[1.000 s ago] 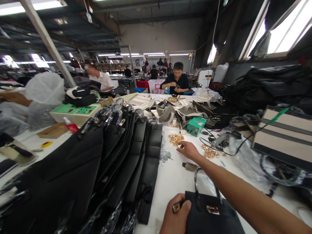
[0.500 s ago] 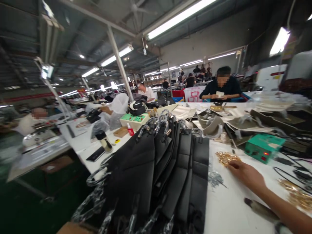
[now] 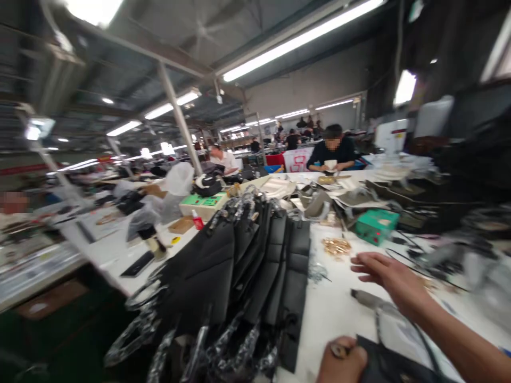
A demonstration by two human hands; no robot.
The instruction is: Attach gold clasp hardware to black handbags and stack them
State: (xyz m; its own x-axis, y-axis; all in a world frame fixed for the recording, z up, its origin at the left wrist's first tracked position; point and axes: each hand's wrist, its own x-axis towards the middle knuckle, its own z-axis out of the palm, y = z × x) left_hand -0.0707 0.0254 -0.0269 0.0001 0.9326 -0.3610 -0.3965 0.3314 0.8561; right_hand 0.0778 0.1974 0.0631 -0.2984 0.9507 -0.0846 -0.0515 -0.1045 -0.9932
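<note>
My left hand is at the bottom edge, thumb and fingers closed on the corner of a black leather-like piece. A small brownish spot shows by its thumb, too blurred to name. My right hand hovers over the white table with its fingers stretched out, nothing visible in them. Beyond its fingertips lies a pile of small gold metal parts. Under the right hand rests a tool with a greyish handle. Left of both hands, several black bags lie overlapped, their handles wrapped in clear plastic.
A green box with a red light and cables sits right of the gold parts. Small silver pieces lie by the bags. A phone, a red bottle and a control unit are farther left. A co-worker sits across the table.
My right hand has left the gold pile, moved back toward me and opened. My left hand now shows at lower right with the black piece. The view has turned right.
</note>
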